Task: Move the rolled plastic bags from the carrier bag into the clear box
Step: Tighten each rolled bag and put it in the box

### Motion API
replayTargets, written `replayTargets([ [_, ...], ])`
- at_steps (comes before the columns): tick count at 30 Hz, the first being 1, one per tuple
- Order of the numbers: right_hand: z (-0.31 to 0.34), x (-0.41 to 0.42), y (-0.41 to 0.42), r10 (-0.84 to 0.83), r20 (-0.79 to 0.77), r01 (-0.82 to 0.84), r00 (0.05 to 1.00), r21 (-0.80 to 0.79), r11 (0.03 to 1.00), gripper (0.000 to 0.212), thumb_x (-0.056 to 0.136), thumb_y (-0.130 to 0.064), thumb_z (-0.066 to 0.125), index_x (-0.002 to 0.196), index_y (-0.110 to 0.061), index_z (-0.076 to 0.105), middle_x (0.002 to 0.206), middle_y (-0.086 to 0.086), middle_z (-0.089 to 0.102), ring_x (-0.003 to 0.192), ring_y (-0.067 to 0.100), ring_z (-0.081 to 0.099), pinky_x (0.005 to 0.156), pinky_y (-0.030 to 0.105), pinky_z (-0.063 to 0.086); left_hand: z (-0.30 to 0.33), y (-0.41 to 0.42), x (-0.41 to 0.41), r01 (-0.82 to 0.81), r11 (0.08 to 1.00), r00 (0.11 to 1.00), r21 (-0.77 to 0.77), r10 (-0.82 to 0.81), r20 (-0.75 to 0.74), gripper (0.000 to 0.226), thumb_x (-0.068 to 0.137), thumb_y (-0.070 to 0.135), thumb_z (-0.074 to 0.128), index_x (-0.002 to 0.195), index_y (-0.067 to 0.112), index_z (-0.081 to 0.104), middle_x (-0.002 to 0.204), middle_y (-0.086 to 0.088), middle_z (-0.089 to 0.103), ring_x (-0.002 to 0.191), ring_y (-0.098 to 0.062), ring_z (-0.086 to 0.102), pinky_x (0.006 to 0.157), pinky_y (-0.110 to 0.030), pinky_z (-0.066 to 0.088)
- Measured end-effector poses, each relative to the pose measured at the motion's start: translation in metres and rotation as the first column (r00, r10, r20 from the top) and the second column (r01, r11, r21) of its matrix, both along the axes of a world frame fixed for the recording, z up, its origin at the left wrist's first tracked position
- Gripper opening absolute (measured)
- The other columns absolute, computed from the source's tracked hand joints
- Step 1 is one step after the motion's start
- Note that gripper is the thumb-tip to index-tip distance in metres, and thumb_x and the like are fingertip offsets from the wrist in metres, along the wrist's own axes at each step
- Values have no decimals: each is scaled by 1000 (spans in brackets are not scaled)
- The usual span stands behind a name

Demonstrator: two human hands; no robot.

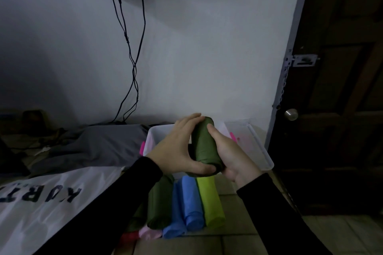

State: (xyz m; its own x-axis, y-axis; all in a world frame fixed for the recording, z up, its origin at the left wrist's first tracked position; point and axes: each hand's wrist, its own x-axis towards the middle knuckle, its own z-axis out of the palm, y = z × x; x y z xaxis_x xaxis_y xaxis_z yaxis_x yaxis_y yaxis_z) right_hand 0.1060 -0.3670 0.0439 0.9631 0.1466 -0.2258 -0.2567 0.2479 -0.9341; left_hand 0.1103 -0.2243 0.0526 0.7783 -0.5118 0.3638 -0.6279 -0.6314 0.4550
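both hands up over the clear box [159,130], left hand [176,147] and right hand [230,157] wrapped around one dark green roll [204,147], tilted. on the tiled floor [238,242] in front: two blue rolls [186,207], one lime roll [211,203], another dark green one [159,205], smooth plastic cylinders. white carrier bag [41,209] lies left.
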Motion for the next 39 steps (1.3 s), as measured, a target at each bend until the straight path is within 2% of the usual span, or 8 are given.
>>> replayTargets([
  [5, -1, 0, 4, -9, 109, 20, 994, -97, 995, 37, 97, -45, 42, 114, -19, 64, 101, 2, 71, 95, 15, 66, 85, 31, 54, 18, -6, -3, -37, 976, 984, 213, -2, 181, 123, 50, 57, 83, 149, 14, 24, 143, 6, 36, 129, -6, 34, 101, -4, 17],
  [10, 0, -5, 4, 66, 2, -64, 998, 294, 954, 45, 93, -49, 47, 107, -12, 68, 102, 12, 72, 95, 23, 69, 87, 36, 54, 9, 1, 1, 78, 983, 996, -168, -69, 60, 115, 42, 47, 84, 143, 17, 37, 139, 5, 44, 126, -3, 44, 101, -13, 36],
  [14, 1, -11, 7, 98, 4, -89, 995, 472, 877, 48, 95, -47, 43, 115, -10, 65, 98, 12, 71, 82, 20, 68, 62, 29, 59, -17, -4, 1, 31, 754, 959, -656, -206, -193, 122, 42, 58, 88, 144, 15, 35, 136, -11, 52, 124, -18, 53, 93, -22, 47],
  [19, -2, -3, 6, 29, 30, -40, 999, 477, 878, 45, 96, -42, 43, 82, -13, 74, 67, 7, 71, 55, 15, 67, 48, 22, 52, -20, 4, 13, -14, 822, 905, -570, -231, -356, 120, 47, 63, 85, 147, 27, 27, 147, 1, 42, 137, -15, 41, 110, -41, 38],
  [23, -10, 5, 13, -151, 42, 123, 988, 385, 915, 36, 93, -45, 49, 92, -15, 68, 72, 5, 71, 65, 17, 67, 62, 30, 53, -3, 4, 14, -182, 759, 814, -625, -240, -528, 81, 67, 77, 57, 132, 29, 48, 136, 10, 55, 120, -8, 55, 93, -33, 51],
  [26, -18, 12, 15, -221, 138, 182, 965, 253, 950, 35, 92, -46, 49, 94, -19, 70, 92, 6, 74, 91, 22, 69, 88, 42, 53, 0, -5, 10, -304, 750, 738, -587, -205, -643, 41, 94, 48, 44, 113, 18, 65, 115, -5, 69, 106, -25, 65, 92, -45, 53],
  [33, -18, 17, 7, -197, 193, 156, 961, 209, 965, 32, 94, -40, 47, 91, -18, 69, 82, -3, 75, 85, 13, 68, 88, 36, 51, 1, -11, 14, -318, 773, 625, -549, -265, -735, 48, 96, 47, 38, 114, 10, 63, 104, -13, 68, 90, -24, 66, 72, -33, 53],
  [39, -21, 35, -10, -104, 115, 96, 988, 67, 993, 57, 71, -55, 56, 115, -20, 64, 118, 3, 67, 113, 18, 57, 106, 41, 37, -5, -10, 25, -371, 746, 572, -552, -285, -769, 50, 85, 53, 47, 109, 12, 64, 97, -12, 68, 84, -20, 63, 74, -33, 50],
])
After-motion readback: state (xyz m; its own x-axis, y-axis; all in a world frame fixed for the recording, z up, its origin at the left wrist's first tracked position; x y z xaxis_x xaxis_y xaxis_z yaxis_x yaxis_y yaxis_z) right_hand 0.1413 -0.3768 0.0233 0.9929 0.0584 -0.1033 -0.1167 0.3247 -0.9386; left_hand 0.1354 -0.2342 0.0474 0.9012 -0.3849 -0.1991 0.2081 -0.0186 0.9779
